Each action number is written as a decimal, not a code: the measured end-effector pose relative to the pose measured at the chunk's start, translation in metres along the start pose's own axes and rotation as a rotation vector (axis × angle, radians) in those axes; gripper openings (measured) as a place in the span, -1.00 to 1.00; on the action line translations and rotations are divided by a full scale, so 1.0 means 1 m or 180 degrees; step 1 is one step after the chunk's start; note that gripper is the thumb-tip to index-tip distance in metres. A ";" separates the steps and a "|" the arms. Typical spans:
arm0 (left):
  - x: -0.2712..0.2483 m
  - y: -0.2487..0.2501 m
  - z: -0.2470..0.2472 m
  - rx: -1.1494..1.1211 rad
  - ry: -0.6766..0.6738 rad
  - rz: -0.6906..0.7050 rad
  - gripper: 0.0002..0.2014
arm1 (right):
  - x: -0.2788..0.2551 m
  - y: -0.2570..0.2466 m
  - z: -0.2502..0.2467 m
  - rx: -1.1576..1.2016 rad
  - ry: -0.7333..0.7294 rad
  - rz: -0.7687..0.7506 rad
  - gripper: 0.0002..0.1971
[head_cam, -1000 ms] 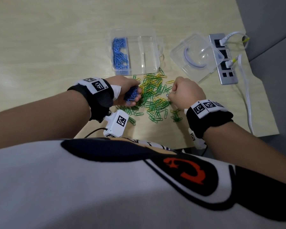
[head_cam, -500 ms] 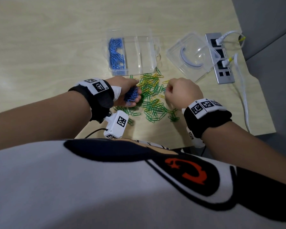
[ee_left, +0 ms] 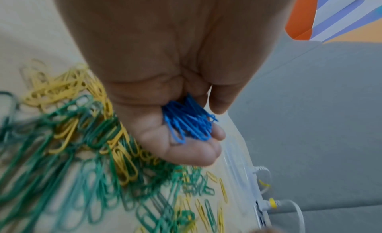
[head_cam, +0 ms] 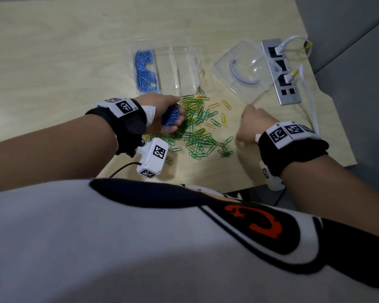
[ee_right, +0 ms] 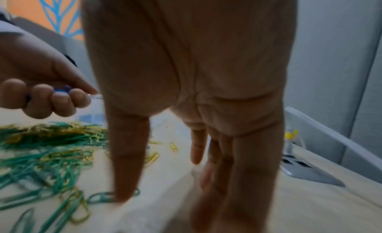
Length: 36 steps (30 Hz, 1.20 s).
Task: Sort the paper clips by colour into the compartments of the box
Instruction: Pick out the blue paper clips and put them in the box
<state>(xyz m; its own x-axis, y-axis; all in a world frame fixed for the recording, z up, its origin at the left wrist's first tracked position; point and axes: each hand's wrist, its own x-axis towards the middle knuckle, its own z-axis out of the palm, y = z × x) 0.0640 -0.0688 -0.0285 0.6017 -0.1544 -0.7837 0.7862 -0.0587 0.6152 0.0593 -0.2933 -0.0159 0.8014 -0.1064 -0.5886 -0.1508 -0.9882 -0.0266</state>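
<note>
Box: the clear compartment box (head_cam: pixel 185 68) is sitting on the table (head_cam: pixel 53 62) just beyond the loose pile, its long side running left to right.
Left compartment: a heap of blue clips (head_cam: pixel 145 72) is lying in it, filling most of its length.
Other compartments: they are showing only clear plastic from the head view; how many dividers there are is hard to tell.
Lid: a second clear piece, the lid (head_cam: pixel 242 72), is lying open-side up to the right of the box, partly overlapping the grey power strip (head_cam: pixel 281 73).
Loose pile: green and yellow clips (head_cam: pixel 197 130) are lying mixed on the table between the two hands, touching the near edge of the box, with a few yellow ones scattered toward the right.
Left hand: the left hand (head_cam: pixel 162 115) is curling its fingers around a held bunch of blue clips (ee_left: pixel 188 123), hovering over the left edge of the pile, near the box's front wall.
Right hand: the right hand (head_cam: pixel 253 125) is hanging just right of the pile, fingers pointing down and loosely straight in the wrist view, holding nothing visible; the picture is blurring there.
Power strip: white cables (head_cam: pixel 306 84) are plugging into it.
</note>
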 end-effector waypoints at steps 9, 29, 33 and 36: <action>-0.005 0.009 -0.036 -0.0086 0.0311 0.0041 -0.62 | -0.006 -0.030 0.041 0.0412 0.0013 -0.0581 -0.51; -0.022 0.027 -0.085 -0.0454 0.0782 0.0170 -0.62 | 0.019 -0.090 0.024 0.0543 0.1300 -0.1296 -0.67; -0.016 0.048 -0.081 -0.0748 0.0957 0.0261 -0.64 | 0.016 -0.106 0.016 0.0558 0.1706 -0.1943 -0.70; -0.011 0.064 -0.077 -0.1049 0.1104 0.0315 -0.62 | 0.017 -0.118 0.016 0.0427 0.1410 -0.2333 -0.59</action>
<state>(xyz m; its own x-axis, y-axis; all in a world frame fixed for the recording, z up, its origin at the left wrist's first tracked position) 0.1187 0.0048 0.0131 0.6433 0.1977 -0.7397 0.6919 0.2636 0.6722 0.0811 -0.1765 -0.0360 0.8706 0.4917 -0.0174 0.4474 -0.8059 -0.3876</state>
